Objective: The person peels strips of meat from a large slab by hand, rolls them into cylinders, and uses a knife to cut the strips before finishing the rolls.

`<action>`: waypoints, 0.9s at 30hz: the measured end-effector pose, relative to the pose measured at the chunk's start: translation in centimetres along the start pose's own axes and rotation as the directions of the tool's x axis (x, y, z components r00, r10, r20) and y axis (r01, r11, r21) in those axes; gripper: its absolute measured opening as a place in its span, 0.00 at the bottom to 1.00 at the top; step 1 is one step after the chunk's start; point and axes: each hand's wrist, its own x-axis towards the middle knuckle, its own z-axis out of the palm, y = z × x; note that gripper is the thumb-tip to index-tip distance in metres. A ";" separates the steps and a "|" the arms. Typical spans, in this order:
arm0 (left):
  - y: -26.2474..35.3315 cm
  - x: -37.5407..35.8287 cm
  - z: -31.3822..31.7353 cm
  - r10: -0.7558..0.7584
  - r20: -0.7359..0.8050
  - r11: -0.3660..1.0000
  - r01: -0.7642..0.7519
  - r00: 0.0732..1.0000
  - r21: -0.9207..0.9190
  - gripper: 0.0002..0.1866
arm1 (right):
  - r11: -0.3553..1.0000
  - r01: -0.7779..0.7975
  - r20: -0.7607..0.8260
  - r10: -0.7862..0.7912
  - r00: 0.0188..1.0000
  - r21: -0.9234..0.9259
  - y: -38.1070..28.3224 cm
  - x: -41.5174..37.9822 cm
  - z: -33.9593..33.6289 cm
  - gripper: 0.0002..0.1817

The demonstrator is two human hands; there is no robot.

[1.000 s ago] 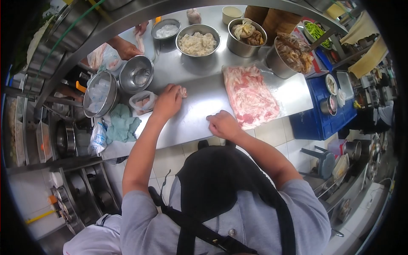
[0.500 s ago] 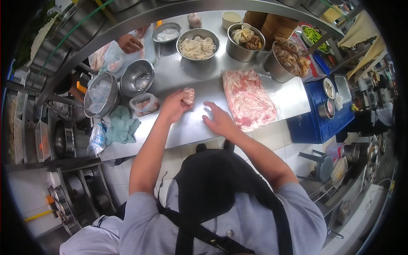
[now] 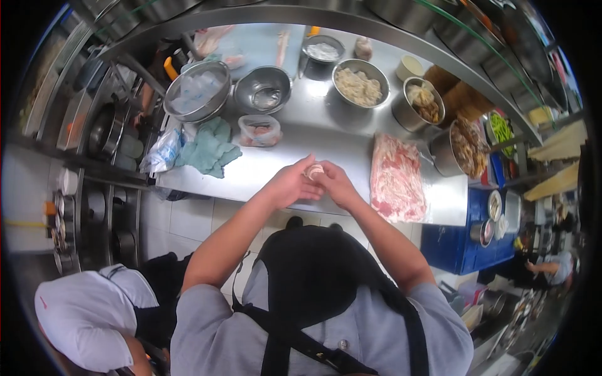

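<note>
My left hand (image 3: 290, 185) and right hand (image 3: 335, 183) cup together, pinching a small meat piece (image 3: 313, 170) above the tabletop's (image 3: 282, 160) near edge, the sliced pork slab (image 3: 395, 178) lying within reach at the right end.

We find no text, label, brand, number or sign that we can read anywhere around the steel table (image 3: 295, 169).

A shiny metal counter (image 3: 276, 172) is standing on a white tile floor (image 3: 188, 219), with a blue crate (image 3: 467, 241) sitting beside it.
</note>
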 end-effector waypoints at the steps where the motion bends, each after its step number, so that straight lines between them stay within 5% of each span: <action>1: 0.5 -1.2 -0.4 -0.019 -0.111 0.977 0.042 0.994 0.208 0.28 | 0.949 -0.121 0.088 0.099 0.991 0.291 0.2 0.2 0.3 0.20; 2: 1.1 -2.4 -0.9 -0.017 -0.224 0.910 0.108 0.974 0.401 0.27 | 0.952 -0.125 0.100 0.101 0.990 0.279 0.6 0.2 0.7 0.20; 4: 2.7 -4.8 -2.4 0.408 -0.277 0.534 0.019 0.870 0.845 0.24 | 0.642 -0.347 0.216 0.276 0.936 0.683 -0.7 0.0 2.2 0.17; 6: 5.2 -5.2 -5.9 0.800 -0.216 0.197 0.095 0.560 0.976 0.22 | 0.645 -0.357 0.256 0.249 0.934 0.676 -1.4 1.5 2.3 0.16; 8: 9.0 -4.3 -9.0 0.902 -0.273 0.257 0.092 0.336 0.962 0.22 | 0.804 -0.292 0.278 0.165 0.946 0.518 -2.3 4.8 2.2 0.20; 12: 12.5 -0.5 -14.5 0.792 -0.397 0.348 0.191 0.464 0.918 0.20 | 0.960 -0.178 0.237 0.125 0.963 0.218 -7.3 11.4 3.1 0.23; 15: 11.9 -0.6 -13.7 0.790 -0.321 0.218 0.250 0.522 0.943 0.20 | 0.974 -0.130 0.213 0.169 0.962 -0.183 -10.8 14.5 4.9 0.32; 17: 11.5 -1.7 -12.7 0.702 -0.447 0.440 0.157 0.554 0.884 0.17 | 0.951 -0.129 0.252 0.203 0.946 -0.283 -9.7 17.3 5.8 0.33; 18: 11.1 -1.9 -12.4 0.701 -0.455 0.446 0.160 0.550 0.880 0.17 | 0.918 -0.113 0.280 0.231 0.932 -0.381 -9.9 17.9 6.7 0.35; 19: 10.8 -2.1 -11.9 0.690 -0.489 0.582 -0.007 0.534 0.813 0.16 | 0.917 -0.112 0.286 0.233 0.930 -0.383 -10.0 18.1 7.6 0.35; 20: 10.7 -2.3 -11.5 0.673 -0.521 0.685 -0.177 0.525 0.707 0.15 | 0.777 -0.028 0.215 0.209 0.954 -0.629 -10.1 18.3 8.5 0.36; 21: 10.6 -2.3 -11.8 0.674 -0.524 0.686 -0.178 0.520 0.706 0.15 | 0.565 0.040 0.157 0.161 0.974 -0.824 -10.1 18.4 9.1 0.36; 22: 10.5 -2.3 -12.1 0.677 -0.504 0.665 -0.152 0.537 0.732 0.14 | 0.565 0.044 0.163 0.162 0.973 -0.824 -9.5 18.4 9.5 0.36; 24: 10.3 -2.4 -12.5 0.676 -0.487 0.644 -0.123 0.553 0.755 0.14 | 0.201 0.386 0.344 -0.215 0.914 -0.900 -8.5 17.8 10.2 0.33; 27: 10.5 -2.2 -12.5 0.685 -0.468 0.600 -0.068 0.559 0.797 0.14 | 0.316 0.387 0.303 -0.284 0.910 -0.866 -8.3 16.5 10.6 0.24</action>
